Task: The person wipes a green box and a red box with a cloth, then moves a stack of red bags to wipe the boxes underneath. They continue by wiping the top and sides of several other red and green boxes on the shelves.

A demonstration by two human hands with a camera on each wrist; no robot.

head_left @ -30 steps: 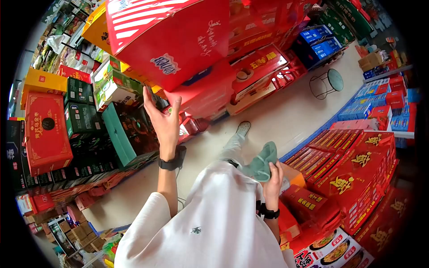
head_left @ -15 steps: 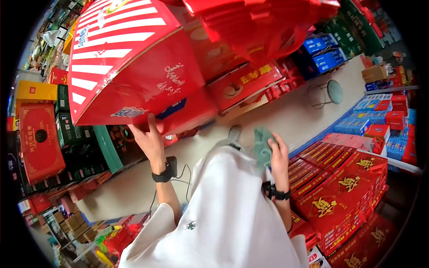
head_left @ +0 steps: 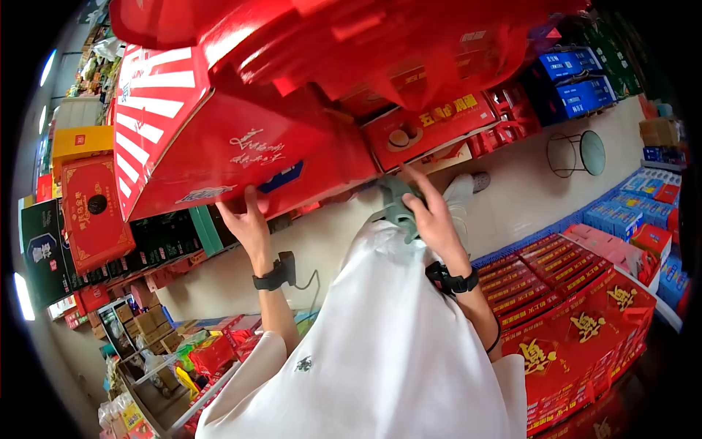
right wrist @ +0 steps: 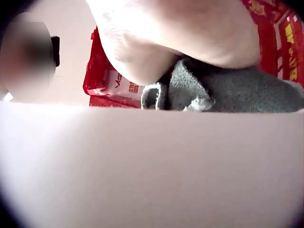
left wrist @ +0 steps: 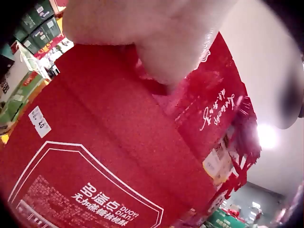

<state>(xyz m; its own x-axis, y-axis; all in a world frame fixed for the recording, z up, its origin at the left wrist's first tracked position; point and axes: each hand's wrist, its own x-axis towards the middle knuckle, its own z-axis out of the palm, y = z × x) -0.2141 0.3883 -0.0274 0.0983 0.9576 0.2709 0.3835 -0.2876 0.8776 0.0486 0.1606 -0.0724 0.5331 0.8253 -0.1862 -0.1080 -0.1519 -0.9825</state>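
A large red carton [head_left: 183,157] with white stripes on one side stands at upper left in the head view. My left hand [head_left: 247,228] touches its lower edge, fingertips and thumb at the printed face. In the left wrist view, the thumb side of that hand lies over the red box's panel [left wrist: 95,142]. With my right hand [head_left: 433,219] I hold a grey-green cloth [head_left: 395,201] in front of my shirt, near the lower edge of the red boxes. The right wrist view shows the cloth [right wrist: 237,90] bunched under the fingers, with a pale loop [right wrist: 153,96]; white fabric hides the lower half.
Shiny red bags [head_left: 351,44] hang over the cartons at the top. A red box with yellow lettering [head_left: 431,128] lies beside them. Red cartons [head_left: 585,322] are stacked at lower right. A round stool [head_left: 591,153] stands on the pale floor at right.
My left hand, earlier apart from the striped carton, now touches its lower edge. My right hand has brought the cloth up and left toward the red boxes. The view has shifted.
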